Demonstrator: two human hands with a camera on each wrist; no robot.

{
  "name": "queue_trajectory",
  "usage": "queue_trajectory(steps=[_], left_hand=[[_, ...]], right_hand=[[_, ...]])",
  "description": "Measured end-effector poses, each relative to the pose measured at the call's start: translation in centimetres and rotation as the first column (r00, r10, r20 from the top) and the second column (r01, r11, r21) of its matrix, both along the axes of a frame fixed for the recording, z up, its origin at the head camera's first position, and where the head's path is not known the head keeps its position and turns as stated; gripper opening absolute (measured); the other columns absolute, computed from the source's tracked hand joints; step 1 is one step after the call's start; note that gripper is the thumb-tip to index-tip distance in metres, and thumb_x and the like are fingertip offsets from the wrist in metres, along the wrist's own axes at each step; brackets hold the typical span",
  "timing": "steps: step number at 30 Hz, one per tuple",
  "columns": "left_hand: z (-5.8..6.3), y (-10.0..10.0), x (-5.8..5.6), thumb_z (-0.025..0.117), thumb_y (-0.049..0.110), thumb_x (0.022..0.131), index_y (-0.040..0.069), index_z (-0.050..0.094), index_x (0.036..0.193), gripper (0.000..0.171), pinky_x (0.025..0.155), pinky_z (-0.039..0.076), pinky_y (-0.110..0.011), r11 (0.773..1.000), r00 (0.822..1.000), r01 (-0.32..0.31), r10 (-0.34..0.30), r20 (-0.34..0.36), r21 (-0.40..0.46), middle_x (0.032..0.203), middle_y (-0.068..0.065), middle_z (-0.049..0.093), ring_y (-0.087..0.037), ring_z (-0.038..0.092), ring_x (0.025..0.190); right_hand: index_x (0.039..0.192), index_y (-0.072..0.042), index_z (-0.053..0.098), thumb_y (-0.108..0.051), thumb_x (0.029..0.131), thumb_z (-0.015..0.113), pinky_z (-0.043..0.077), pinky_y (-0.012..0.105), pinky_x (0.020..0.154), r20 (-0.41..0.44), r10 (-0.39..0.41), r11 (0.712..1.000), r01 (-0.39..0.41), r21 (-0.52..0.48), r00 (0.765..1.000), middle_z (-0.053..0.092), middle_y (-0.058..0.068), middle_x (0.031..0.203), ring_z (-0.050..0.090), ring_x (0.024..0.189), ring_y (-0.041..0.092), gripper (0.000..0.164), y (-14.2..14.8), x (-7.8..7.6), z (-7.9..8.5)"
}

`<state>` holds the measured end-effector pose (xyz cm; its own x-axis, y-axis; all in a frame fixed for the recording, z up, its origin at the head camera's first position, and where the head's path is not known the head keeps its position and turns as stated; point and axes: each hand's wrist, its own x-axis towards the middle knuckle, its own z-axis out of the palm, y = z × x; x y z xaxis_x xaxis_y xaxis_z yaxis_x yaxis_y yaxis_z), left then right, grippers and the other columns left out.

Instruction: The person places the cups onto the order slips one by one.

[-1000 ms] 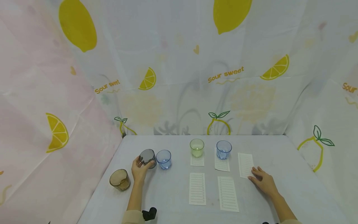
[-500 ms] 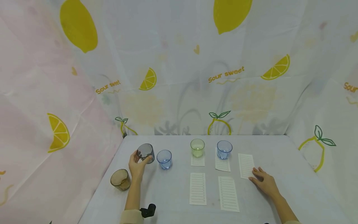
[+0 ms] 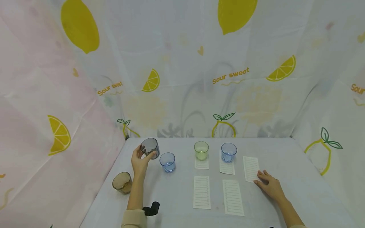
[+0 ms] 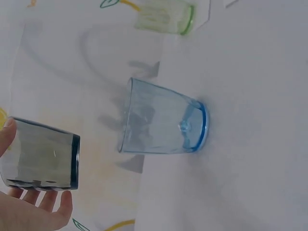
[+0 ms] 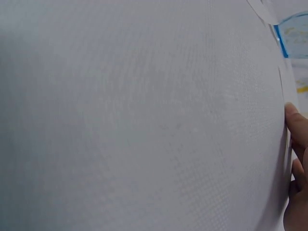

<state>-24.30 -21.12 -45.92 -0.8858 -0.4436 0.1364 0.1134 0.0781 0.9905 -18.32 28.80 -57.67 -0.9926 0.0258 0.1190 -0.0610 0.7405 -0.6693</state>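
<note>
My left hand (image 3: 139, 164) grips a smoky grey glass (image 3: 150, 148) between thumb and fingers, held up off the table. In the left wrist view the grey glass (image 4: 43, 156) shows its dark base, with fingers curled under its side. Just right of it in the head view stands a blue glass (image 3: 167, 162); an amber glass (image 3: 122, 183) sits nearer, left of the forearm. My right hand (image 3: 270, 187) rests on the table with fingers spread, fingertips at the lower edge of a lined paper slip (image 3: 251, 168).
A green glass (image 3: 201, 151) and a second blue glass (image 3: 228, 153) stand at the back, each on a paper slip. Two more lined slips (image 3: 201, 192) lie nearer on the white table (image 3: 171, 202). A lemon-printed cloth (image 3: 182, 95) hangs behind.
My left hand has lifted the grey glass from beside the blue glass, upward and away toward the back. The right hand has stayed at the slip.
</note>
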Motion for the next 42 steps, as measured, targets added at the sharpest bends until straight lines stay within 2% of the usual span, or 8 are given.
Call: queue_trajectory(steps=[10, 19, 27, 31, 35, 42], left_hand=[[1.6, 1.8, -0.4, 0.077, -0.002, 0.072, -0.003, 0.041, 0.136, 0.073, 0.103, 0.039, -0.044, 0.991, 0.991, 0.130, -0.129, -0.014, 0.021, 0.134, -0.019, 0.048, -0.031, 0.042, 0.126], [2.1, 3.8, -0.2, 0.077, -0.003, 0.072, -0.004, 0.042, 0.135, 0.072, 0.089, 0.049, -0.022, 0.976, 0.976, 0.215, -0.215, -0.037, 0.014, 0.132, -0.021, 0.048, -0.032, 0.043, 0.126], [1.6, 5.8, -0.4, 0.079, 0.000, 0.072, -0.003, 0.045, 0.133, 0.070, 0.095, 0.045, -0.039, 0.958, 0.956, 0.285, -0.286, -0.057, -0.022, 0.129, -0.020, 0.051, -0.033, 0.047, 0.123], [1.6, 7.0, -0.6, 0.080, 0.000, 0.071, -0.003, 0.047, 0.132, 0.070, 0.092, 0.046, -0.037, 0.952, 0.950, 0.304, -0.306, -0.068, -0.034, 0.127, -0.020, 0.052, -0.034, 0.048, 0.121], [2.4, 8.3, -0.3, 0.079, -0.003, 0.070, -0.006, 0.046, 0.132, 0.070, 0.088, 0.049, -0.032, 0.938, 0.935, 0.344, -0.346, -0.082, -0.035, 0.127, -0.024, 0.052, -0.038, 0.049, 0.120], [4.7, 11.0, 1.0, 0.074, -0.008, 0.073, -0.015, 0.039, 0.131, 0.068, 0.093, 0.047, -0.043, 0.906, 0.899, 0.419, -0.424, -0.114, -0.065, 0.127, -0.032, 0.048, -0.046, 0.045, 0.120]], right_hand=[[0.114, 0.013, 0.058, -0.020, 0.080, 0.073, 0.029, 0.066, 0.098, -0.019, 0.002, 1.000, -0.001, 0.012, 1.000, 0.050, 0.027, 0.126, 0.035, 0.123, 0.055, 0.049, -0.1, 0.0, 0.2], [0.113, 0.013, 0.059, -0.019, 0.081, 0.072, 0.028, 0.066, 0.098, -0.020, -0.004, 1.000, 0.004, -0.002, 1.000, 0.050, 0.027, 0.126, 0.034, 0.123, 0.055, 0.048, -0.2, 0.3, 0.1], [0.111, 0.013, 0.060, -0.017, 0.079, 0.073, 0.030, 0.068, 0.095, -0.050, 0.003, 1.000, -0.004, -0.012, 0.999, 0.052, 0.028, 0.124, 0.036, 0.121, 0.056, 0.046, -0.3, 0.8, 0.1], [0.111, 0.013, 0.060, -0.018, 0.079, 0.074, 0.030, 0.067, 0.096, -0.051, 0.007, 1.000, -0.007, -0.009, 0.999, 0.052, 0.028, 0.124, 0.036, 0.121, 0.056, 0.047, -0.4, 0.8, 0.1], [0.110, 0.013, 0.060, -0.017, 0.078, 0.074, 0.031, 0.067, 0.095, -0.064, 0.003, 1.000, -0.002, 0.005, 0.998, 0.053, 0.027, 0.122, 0.037, 0.121, 0.055, 0.046, -0.3, 0.9, 0.0], [0.109, 0.013, 0.060, -0.016, 0.078, 0.074, 0.031, 0.066, 0.096, -0.066, -0.004, 1.000, 0.005, 0.006, 0.998, 0.053, 0.027, 0.122, 0.037, 0.121, 0.055, 0.046, -0.3, 0.9, -0.1]])
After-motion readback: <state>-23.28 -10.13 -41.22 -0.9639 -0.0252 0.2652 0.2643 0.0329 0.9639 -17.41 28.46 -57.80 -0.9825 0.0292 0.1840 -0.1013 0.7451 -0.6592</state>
